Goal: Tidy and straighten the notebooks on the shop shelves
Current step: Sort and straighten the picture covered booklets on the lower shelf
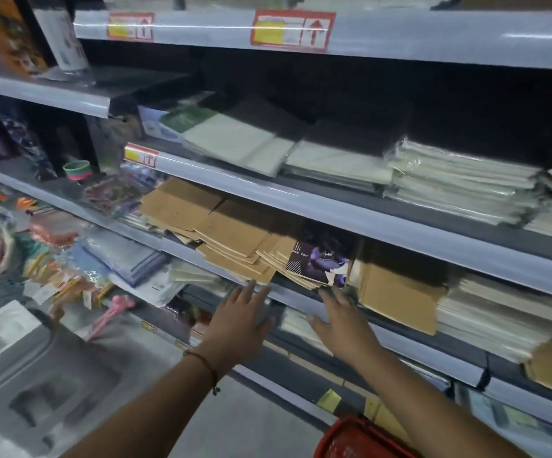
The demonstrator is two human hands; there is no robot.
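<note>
A loose, fanned heap of brown kraft notebooks (231,236) lies on the middle shelf (400,233), sticking out over its front edge. A purple-and-black printed notebook (317,262) lies on top at the heap's right end. My left hand (241,322) is spread flat, fingertips just under the overhanging brown covers. My right hand (344,322) is open too, fingers reaching up to the lower edge of the purple notebook. Neither hand holds anything. To the right stands a neater brown stack (400,295).
White wrapped notebook stacks (459,183) fill the shelf above. More pale stacks (499,322) sit at the right of the middle shelf. Toys and packets (69,266) crowd the left shelves. A red basket (357,441) stands low near my right arm.
</note>
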